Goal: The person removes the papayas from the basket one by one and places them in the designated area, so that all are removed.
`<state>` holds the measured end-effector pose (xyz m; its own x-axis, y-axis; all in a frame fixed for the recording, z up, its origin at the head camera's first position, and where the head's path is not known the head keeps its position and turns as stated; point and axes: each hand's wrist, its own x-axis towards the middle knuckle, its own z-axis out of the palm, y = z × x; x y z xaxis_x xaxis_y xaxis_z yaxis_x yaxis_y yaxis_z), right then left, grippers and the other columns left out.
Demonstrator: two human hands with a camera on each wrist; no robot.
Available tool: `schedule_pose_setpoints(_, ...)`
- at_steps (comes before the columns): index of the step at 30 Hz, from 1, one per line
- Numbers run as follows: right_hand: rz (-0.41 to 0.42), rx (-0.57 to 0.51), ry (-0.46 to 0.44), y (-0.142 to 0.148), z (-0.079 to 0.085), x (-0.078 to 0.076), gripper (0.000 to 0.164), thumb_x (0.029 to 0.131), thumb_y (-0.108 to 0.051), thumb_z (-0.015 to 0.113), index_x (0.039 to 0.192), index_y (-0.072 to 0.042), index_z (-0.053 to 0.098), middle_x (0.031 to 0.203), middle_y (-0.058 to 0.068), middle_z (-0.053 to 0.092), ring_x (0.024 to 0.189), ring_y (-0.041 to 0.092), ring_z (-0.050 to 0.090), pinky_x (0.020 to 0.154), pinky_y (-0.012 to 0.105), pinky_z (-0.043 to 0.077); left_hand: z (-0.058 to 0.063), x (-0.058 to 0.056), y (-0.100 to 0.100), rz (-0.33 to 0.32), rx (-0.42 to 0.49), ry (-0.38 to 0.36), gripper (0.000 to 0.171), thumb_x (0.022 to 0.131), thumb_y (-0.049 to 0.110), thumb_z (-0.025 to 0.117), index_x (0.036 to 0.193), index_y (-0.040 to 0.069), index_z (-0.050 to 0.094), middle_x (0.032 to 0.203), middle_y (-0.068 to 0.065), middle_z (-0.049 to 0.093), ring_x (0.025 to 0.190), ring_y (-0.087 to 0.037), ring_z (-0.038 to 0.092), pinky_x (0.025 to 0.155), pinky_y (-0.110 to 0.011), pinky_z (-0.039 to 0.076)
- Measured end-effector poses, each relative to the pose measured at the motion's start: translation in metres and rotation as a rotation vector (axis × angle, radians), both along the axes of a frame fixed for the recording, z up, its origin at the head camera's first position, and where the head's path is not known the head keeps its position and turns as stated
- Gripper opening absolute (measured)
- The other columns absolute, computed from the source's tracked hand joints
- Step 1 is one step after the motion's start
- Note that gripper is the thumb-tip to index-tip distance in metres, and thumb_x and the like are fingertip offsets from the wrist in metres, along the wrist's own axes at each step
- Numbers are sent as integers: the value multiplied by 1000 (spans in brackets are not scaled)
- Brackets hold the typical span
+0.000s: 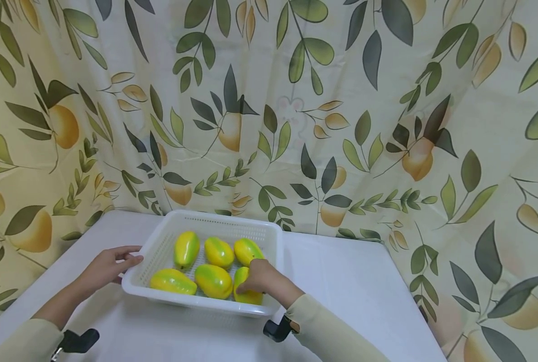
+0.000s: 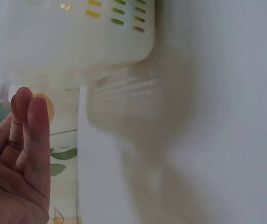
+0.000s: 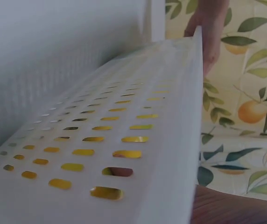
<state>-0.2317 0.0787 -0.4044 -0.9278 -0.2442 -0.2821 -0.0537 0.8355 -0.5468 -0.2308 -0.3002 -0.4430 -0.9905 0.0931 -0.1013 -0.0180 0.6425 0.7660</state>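
Note:
A white plastic basket (image 1: 205,300) with slotted walls holds several yellow-green mangoes (image 1: 213,281) in two rows. My left hand (image 1: 108,266) holds the basket's left rim, fingers reaching under it. In the left wrist view, the fingers (image 2: 39,121) extend up to the rim's underside, and the basket wall (image 2: 73,46) stands above its shadow. Inside the right end, my right hand (image 1: 264,278) grips the front-right mango (image 1: 248,296), covering part of it. From the right wrist view, that mango shows only as yellow through the wall slots, and most of the hand is hidden behind the basket wall (image 3: 166,140).
A white-covered table (image 1: 341,301) lies under the basket. Behind it hangs a curtain (image 1: 269,151) printed with leaves and fruit, meeting the table's back edge. Black wrist devices (image 1: 278,329) sit at both sleeve cuffs.

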Motion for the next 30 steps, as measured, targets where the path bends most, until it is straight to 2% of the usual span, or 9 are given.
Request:
schedule_pose_setpoints(9,13,-2,-4,0,-3,0,44,72,-21,87,100,1,62,80,6,59,71,21,58,66,38,58,-3,-1,-2,60,85,-93,80,92,52,62,146,-3,40,136,-32,49,101,-25,65,78,-38,62)
schedule_pose_setpoints(13,12,-7,-2,0,-5,-1,44,71,-21,88,100,1,62,80,5,59,70,21,58,65,36,58,-3,-1,-3,61,117,-119,82,91,54,61,147,-2,37,141,-31,46,108,-29,63,82,-40,61)
schedule_pose_setpoints(20,12,-36,-10,2,-7,-2,43,71,-19,87,99,0,62,80,5,59,71,21,57,65,36,58,-1,-1,-2,48,180,-136,79,94,48,61,148,-4,35,144,-30,44,105,-23,64,83,-40,61)
schedule_pose_setpoints(30,15,-74,-39,4,-1,-4,40,73,-18,86,99,0,62,82,6,60,73,21,59,68,41,61,1,-1,1,71,186,-144,80,93,48,62,148,-4,35,145,-30,43,104,-23,64,83,-40,61)
